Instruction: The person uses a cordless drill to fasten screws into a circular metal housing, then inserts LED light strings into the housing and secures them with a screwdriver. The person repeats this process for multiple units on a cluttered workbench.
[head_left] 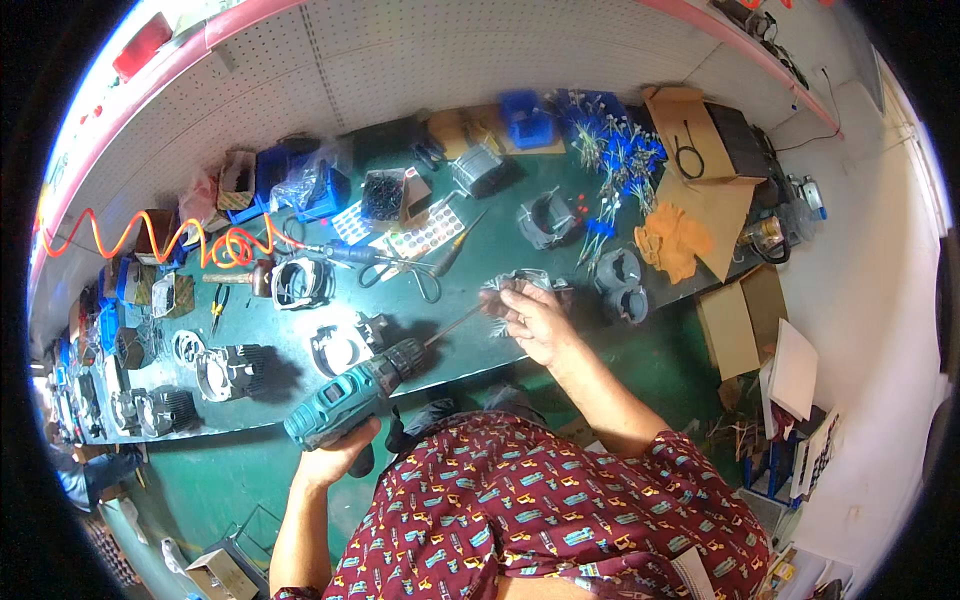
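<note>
My left hand (338, 455) is wrapped round the grip of a teal and black cordless drill (345, 398). Its long thin bit (455, 328) points right and upward, with the tip close to the fingers of my right hand (540, 325). Those fingers are curled together over a grey metal housing (530, 277) near the bench's front edge; whatever they pinch is too small to tell. My hand hides part of that housing. Left of the bit, beyond the drill's chuck, a housing with a pale round centre (342, 347) lies on the bench.
Scissors (430, 287), a hammer (240, 280) and yellow-handled pliers (218, 308) lie on the green bench (475, 235). An orange coiled hose (235, 247) hangs at left. Orange gloves (672, 242), blue-ended wires (630, 160) and more housings (548, 218) sit beyond and right.
</note>
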